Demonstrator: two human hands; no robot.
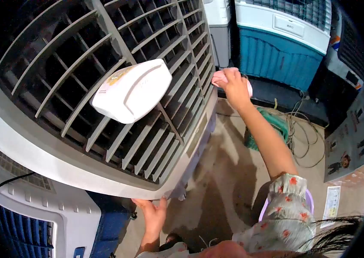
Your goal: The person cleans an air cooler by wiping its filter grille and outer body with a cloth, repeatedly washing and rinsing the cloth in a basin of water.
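A large grey-white air cooler [40, 165] with a wide louvred grille fills the left and middle of the head view, close to me. My right hand [234, 88] is closed around a folded pink cloth [220, 77], near the right edge of the cooler's front. At the bottom edge of the cooler, my left hand [151, 215] grips its frame, the fingertips partly hidden by it. A white plastic container [141, 92] with a yellow print rests on the grille slats, touched by neither hand.
A teal and white cooler [278, 56] stands at the back right. Below it, a green basket [272, 124] and coiled cable [304, 137] lie on the floor. A printed carton [349, 133] is at far right, a purple-rimmed tub [309, 200] beside my sleeve, another cooler [57, 210] lower left.
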